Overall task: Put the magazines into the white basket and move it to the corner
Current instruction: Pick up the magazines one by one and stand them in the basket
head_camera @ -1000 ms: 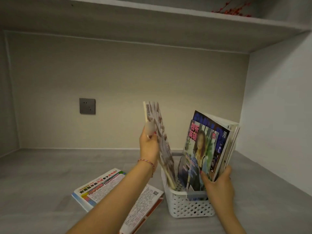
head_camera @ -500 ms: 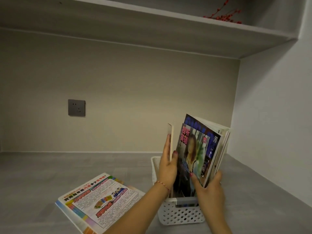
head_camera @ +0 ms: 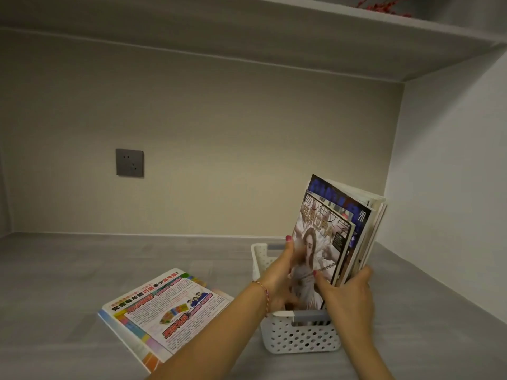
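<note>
A white perforated basket [head_camera: 300,338] with grey handles stands on the grey shelf floor at the lower right. Several magazines [head_camera: 354,223] stand upright in it, leaning right. The front one [head_camera: 319,248] shows a woman in pale clothes. My left hand [head_camera: 279,278] presses against the left edge of that front magazine, fingers reaching down into the basket. My right hand [head_camera: 347,297] grips the lower right side of the standing magazines. Two colourful magazines [head_camera: 167,311] lie flat to the left of the basket, under my left forearm.
A grey wall socket [head_camera: 129,162] sits on the back wall. The white side wall [head_camera: 450,187] meets the back wall in a corner just beyond the basket. An upper shelf [head_camera: 274,37] hangs overhead, with red twigs [head_camera: 384,6] on it.
My left hand lowered the magazine it held up into the basket and laid it against the front of the standing stack. My right hand kept holding the stack.
</note>
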